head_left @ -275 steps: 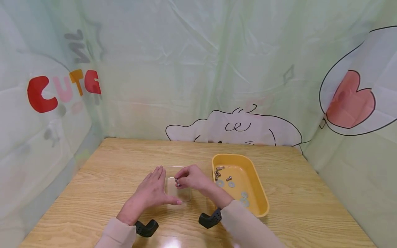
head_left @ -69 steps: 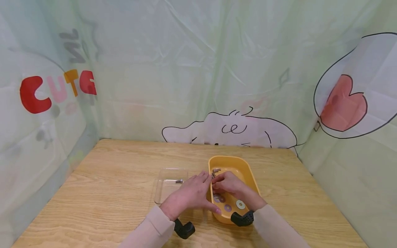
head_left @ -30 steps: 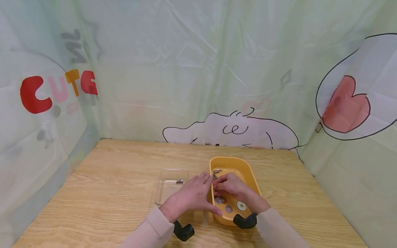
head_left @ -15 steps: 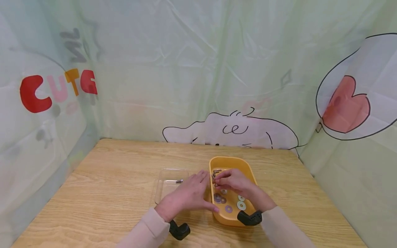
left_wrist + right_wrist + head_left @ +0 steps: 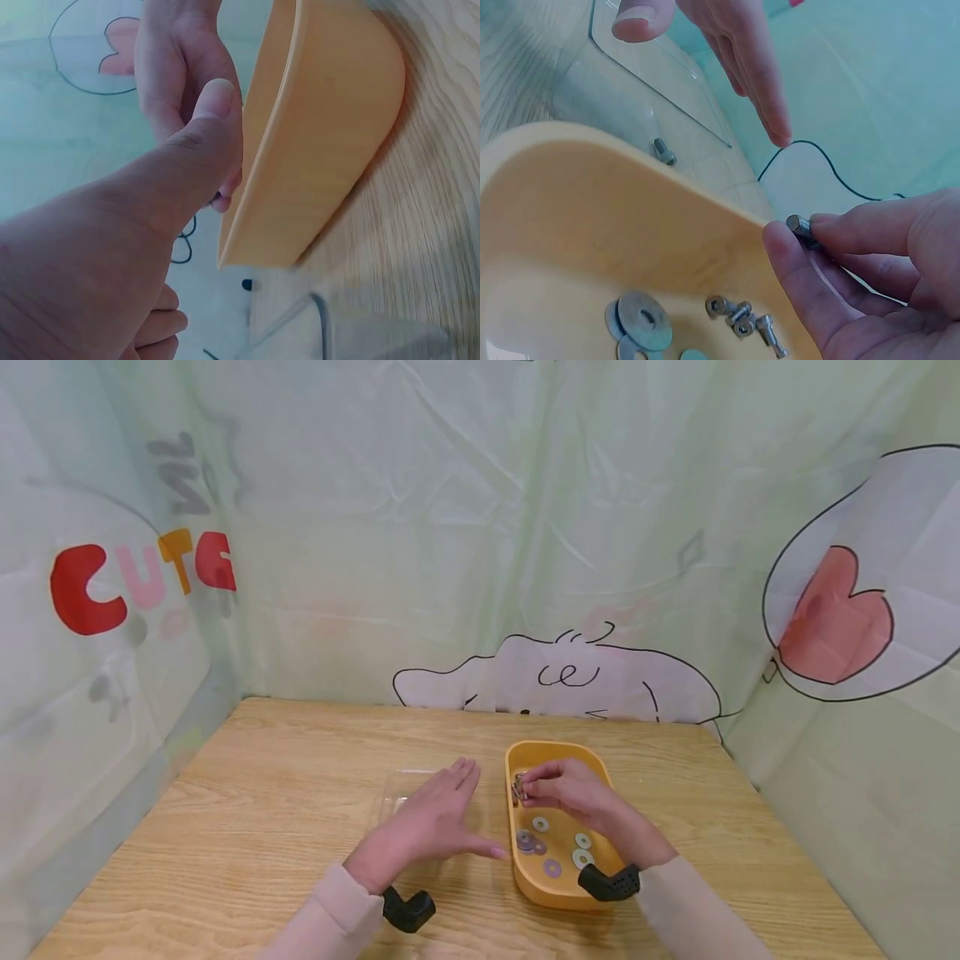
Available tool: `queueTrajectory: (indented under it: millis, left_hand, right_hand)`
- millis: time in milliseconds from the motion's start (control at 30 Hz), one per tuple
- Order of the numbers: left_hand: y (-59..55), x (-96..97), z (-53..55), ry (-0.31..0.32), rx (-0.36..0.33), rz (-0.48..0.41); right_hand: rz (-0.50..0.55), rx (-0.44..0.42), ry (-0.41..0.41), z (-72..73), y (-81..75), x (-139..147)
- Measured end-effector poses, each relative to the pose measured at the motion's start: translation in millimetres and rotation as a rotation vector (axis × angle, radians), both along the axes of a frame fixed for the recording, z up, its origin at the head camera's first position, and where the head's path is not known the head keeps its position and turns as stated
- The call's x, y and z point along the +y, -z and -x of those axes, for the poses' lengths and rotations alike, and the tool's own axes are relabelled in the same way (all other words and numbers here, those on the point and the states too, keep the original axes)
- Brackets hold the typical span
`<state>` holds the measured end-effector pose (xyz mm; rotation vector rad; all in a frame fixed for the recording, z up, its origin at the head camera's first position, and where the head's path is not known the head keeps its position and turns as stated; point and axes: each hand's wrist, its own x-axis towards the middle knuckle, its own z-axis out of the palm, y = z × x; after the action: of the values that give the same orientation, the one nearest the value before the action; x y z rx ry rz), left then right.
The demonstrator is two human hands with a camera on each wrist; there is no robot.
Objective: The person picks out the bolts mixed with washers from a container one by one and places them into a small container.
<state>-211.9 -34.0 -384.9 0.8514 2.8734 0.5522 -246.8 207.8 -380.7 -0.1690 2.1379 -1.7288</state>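
Observation:
Between thumb and fingertips my right hand (image 5: 573,793) pinches a small metal socket head bolt (image 5: 799,226), held above the yellow tray (image 5: 551,893). Below it in the tray lie several more bolts (image 5: 742,321) by the wall, with flat washers (image 5: 646,322) spread over the floor. My left hand (image 5: 427,822), fingers straight and thumb spread, is over the clear plastic box (image 5: 604,86) left of the tray and holds nothing. One bolt (image 5: 664,151) rests in that box, as the right wrist view shows. In the head view the left hand hides much of the box.
Both containers stand on a wood-grain table (image 5: 300,760). A printed curtain (image 5: 337,568) hangs behind and at the sides. Each wrist wears a black camera mount, such as the one on the left wrist (image 5: 408,910).
My right hand has risen slightly from among the bolts with one in its fingers. My left hand has moved left, off the tray's rim and over the clear box.

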Motion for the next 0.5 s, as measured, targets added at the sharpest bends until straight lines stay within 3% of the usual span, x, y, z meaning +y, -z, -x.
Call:
queueTrajectory:
  millis: [500]
  left_hand:
    - [1.2,-29.7,-1.8,-0.063,0.005,-0.063]
  right_hand:
    - [-0.009,0.035,-0.051,-2.4,-7.4,-23.3]
